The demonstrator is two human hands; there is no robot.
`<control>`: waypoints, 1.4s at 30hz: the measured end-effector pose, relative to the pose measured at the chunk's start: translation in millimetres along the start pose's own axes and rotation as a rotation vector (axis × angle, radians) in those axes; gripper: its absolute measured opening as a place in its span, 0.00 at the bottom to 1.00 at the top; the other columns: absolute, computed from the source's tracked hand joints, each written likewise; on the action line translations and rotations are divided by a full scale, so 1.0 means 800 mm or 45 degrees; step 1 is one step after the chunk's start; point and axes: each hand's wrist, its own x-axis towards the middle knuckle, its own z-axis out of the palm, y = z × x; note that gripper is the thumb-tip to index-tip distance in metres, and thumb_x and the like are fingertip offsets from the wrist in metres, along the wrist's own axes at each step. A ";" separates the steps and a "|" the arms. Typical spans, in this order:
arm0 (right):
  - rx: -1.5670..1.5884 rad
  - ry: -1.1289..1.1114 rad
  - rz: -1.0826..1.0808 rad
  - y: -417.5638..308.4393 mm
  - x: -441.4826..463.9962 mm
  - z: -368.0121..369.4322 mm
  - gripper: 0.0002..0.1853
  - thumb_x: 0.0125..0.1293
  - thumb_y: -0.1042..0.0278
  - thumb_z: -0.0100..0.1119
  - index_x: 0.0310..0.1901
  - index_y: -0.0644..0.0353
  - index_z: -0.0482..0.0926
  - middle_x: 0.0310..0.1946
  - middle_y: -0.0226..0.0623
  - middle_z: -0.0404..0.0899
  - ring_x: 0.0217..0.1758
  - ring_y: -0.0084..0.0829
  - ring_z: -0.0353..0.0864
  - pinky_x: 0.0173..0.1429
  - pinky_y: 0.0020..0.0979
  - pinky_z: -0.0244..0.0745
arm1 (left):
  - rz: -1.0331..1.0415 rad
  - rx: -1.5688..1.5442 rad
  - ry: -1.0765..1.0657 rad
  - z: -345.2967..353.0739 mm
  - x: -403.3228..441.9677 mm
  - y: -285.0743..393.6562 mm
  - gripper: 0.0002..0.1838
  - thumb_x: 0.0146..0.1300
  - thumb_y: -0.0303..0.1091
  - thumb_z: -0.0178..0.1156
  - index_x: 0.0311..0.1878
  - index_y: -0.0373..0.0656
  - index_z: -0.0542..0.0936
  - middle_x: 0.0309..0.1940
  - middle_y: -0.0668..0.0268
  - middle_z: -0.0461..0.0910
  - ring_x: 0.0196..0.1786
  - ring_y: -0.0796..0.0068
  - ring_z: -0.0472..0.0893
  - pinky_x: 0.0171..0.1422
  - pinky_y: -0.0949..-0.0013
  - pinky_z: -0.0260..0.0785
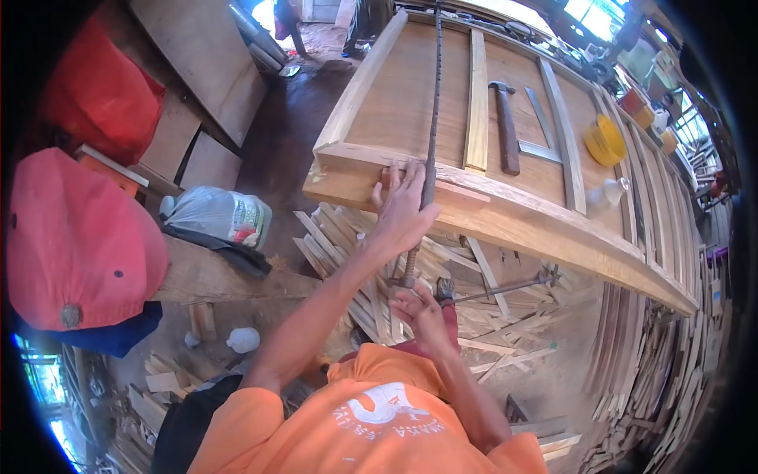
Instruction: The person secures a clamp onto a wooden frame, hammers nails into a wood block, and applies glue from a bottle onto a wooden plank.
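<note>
A long bar clamp [433, 118] lies across a panelled wooden frame [553, 217], its screw end sticking out past the near edge. My left hand [403, 212] reaches over that edge, fingers spread across a reddish wood block [464, 194] and holding it against the frame; the thumb lies by the clamp bar. Below, my right hand [421, 312] is closed around the clamp's screw handle, which the fingers partly hide. A hammer [507, 134] and a metal square [540, 150] rest on the panel.
A yellow tub [605, 141] and a whitish bottle [610, 192] stand on the frame. Wood offcuts [505, 340] cover the floor beneath. On the left are a red cap [83, 237] and a plastic bag [217, 213]. Long strips [639, 355] are stacked at right. Someone's legs [359, 28] show behind.
</note>
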 end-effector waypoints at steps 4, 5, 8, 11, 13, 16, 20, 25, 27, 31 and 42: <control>-0.717 -0.147 -0.281 -0.035 -0.026 0.071 0.38 0.78 0.65 0.64 0.81 0.67 0.57 0.72 0.51 0.73 0.77 0.43 0.72 0.80 0.43 0.69 | 0.105 0.111 0.042 -0.014 0.014 -0.009 0.53 0.58 0.42 0.66 0.82 0.25 0.57 0.84 0.37 0.57 0.88 0.39 0.51 0.87 0.37 0.45; -0.733 -0.185 -0.141 -0.065 -0.029 0.103 0.38 0.80 0.56 0.63 0.82 0.67 0.60 0.71 0.51 0.75 0.70 0.44 0.76 0.78 0.42 0.67 | 0.134 0.078 0.030 -0.020 0.030 -0.007 0.52 0.56 0.42 0.69 0.78 0.21 0.58 0.79 0.31 0.61 0.84 0.36 0.59 0.85 0.40 0.54; -0.560 0.089 -0.307 0.002 0.018 0.112 0.35 0.83 0.49 0.57 0.79 0.68 0.65 0.64 0.48 0.82 0.65 0.41 0.79 0.74 0.40 0.69 | 0.154 0.122 0.130 -0.014 0.083 -0.001 0.49 0.57 0.42 0.69 0.75 0.22 0.60 0.71 0.29 0.70 0.76 0.33 0.70 0.81 0.41 0.61; -0.215 0.042 -0.246 -0.007 0.002 0.167 0.30 0.87 0.46 0.48 0.71 0.68 0.73 0.62 0.48 0.84 0.63 0.37 0.84 0.69 0.38 0.76 | 0.094 0.220 0.138 -0.004 0.154 -0.020 0.43 0.59 0.41 0.67 0.70 0.20 0.65 0.58 0.30 0.80 0.65 0.32 0.80 0.73 0.44 0.70; 0.398 -0.106 -0.013 -0.038 -0.009 0.198 0.25 0.87 0.49 0.47 0.66 0.65 0.76 0.67 0.52 0.82 0.61 0.41 0.88 0.67 0.41 0.81 | 0.111 0.067 -0.029 -0.013 0.178 -0.032 0.39 0.60 0.40 0.66 0.66 0.19 0.66 0.52 0.31 0.82 0.61 0.33 0.82 0.69 0.45 0.73; 0.918 -0.234 0.253 -0.078 -0.022 0.208 0.23 0.84 0.54 0.50 0.64 0.65 0.77 0.65 0.51 0.83 0.55 0.39 0.88 0.65 0.39 0.82 | 0.173 -0.116 -0.184 0.000 0.202 -0.039 0.32 0.62 0.37 0.63 0.61 0.19 0.69 0.45 0.32 0.84 0.55 0.34 0.85 0.62 0.47 0.76; 1.392 -0.524 0.360 -0.098 -0.028 0.184 0.19 0.80 0.59 0.51 0.59 0.64 0.81 0.53 0.45 0.89 0.45 0.33 0.86 0.54 0.37 0.81 | 0.057 -0.173 -0.144 0.021 0.215 -0.035 0.23 0.65 0.30 0.56 0.58 0.20 0.70 0.43 0.32 0.84 0.51 0.36 0.86 0.56 0.45 0.77; 1.513 -0.495 0.529 -0.093 -0.017 0.203 0.19 0.80 0.57 0.52 0.58 0.65 0.79 0.46 0.43 0.89 0.42 0.34 0.86 0.51 0.36 0.80 | 0.124 -0.041 -0.040 0.011 0.227 -0.065 0.20 0.66 0.27 0.54 0.57 0.24 0.72 0.39 0.39 0.84 0.44 0.42 0.86 0.49 0.49 0.78; 1.418 -0.449 0.528 -0.088 -0.015 0.211 0.18 0.80 0.59 0.52 0.57 0.65 0.79 0.44 0.42 0.88 0.41 0.31 0.86 0.50 0.33 0.80 | 0.125 -0.084 -0.055 0.014 0.214 -0.083 0.19 0.66 0.27 0.54 0.57 0.26 0.72 0.37 0.42 0.85 0.41 0.45 0.86 0.47 0.51 0.78; 1.499 -0.465 0.555 -0.096 -0.019 0.203 0.16 0.80 0.59 0.51 0.53 0.64 0.80 0.42 0.39 0.88 0.38 0.29 0.83 0.48 0.32 0.79 | 0.021 -0.320 -0.080 0.002 0.214 -0.079 0.19 0.64 0.27 0.54 0.56 0.24 0.74 0.46 0.28 0.84 0.55 0.30 0.85 0.59 0.42 0.77; 1.470 -0.225 0.265 -0.057 -0.032 0.079 0.32 0.84 0.53 0.39 0.81 0.67 0.63 0.75 0.52 0.76 0.53 0.42 0.87 0.61 0.42 0.83 | 0.097 -0.244 -0.027 0.006 0.210 -0.083 0.18 0.65 0.29 0.53 0.55 0.27 0.74 0.37 0.42 0.86 0.42 0.48 0.89 0.53 0.50 0.78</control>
